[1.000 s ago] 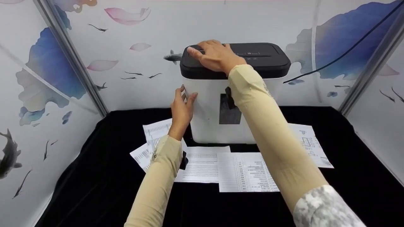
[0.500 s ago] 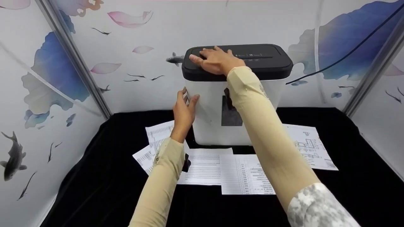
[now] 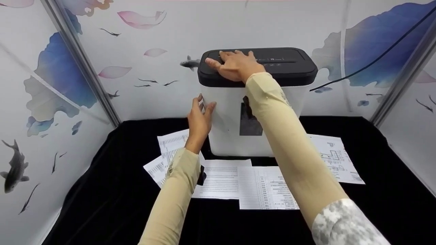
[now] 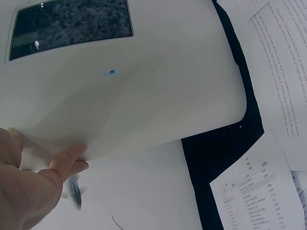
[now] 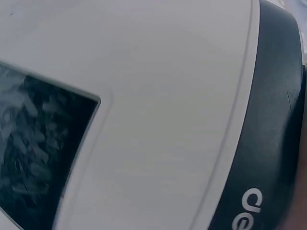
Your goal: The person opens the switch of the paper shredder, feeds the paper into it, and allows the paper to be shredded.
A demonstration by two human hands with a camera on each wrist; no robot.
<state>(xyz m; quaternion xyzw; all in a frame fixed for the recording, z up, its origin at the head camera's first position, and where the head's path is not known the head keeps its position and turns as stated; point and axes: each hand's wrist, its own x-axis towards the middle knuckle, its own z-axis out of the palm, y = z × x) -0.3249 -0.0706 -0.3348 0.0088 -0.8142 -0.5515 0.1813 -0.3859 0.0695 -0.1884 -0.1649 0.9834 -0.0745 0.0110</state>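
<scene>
A paper shredder with a white bin and a black top stands upright on black cloth. Paper shreds show behind its dark front window. My right hand lies on the left part of the black top, fingers spread and mostly straight. In the right wrist view that hand is barely seen, at the right edge. Low at the bin's left side is my left hand, its thumb toward the front face and its fingers along the side edge. The left wrist view has the left fingertips right at the bin's edge.
Printed sheets lie before the shredder, among them a table sheet and a text sheet. More papers are at the left, and a diagram sheet at the right. A black cord runs up to the right. Printed panels enclose the table.
The camera view has shifted slightly, so the scene sits a little right and lower. My right hand lies flatter on the black top than a second ago. The left hand stays at the bin's side.
</scene>
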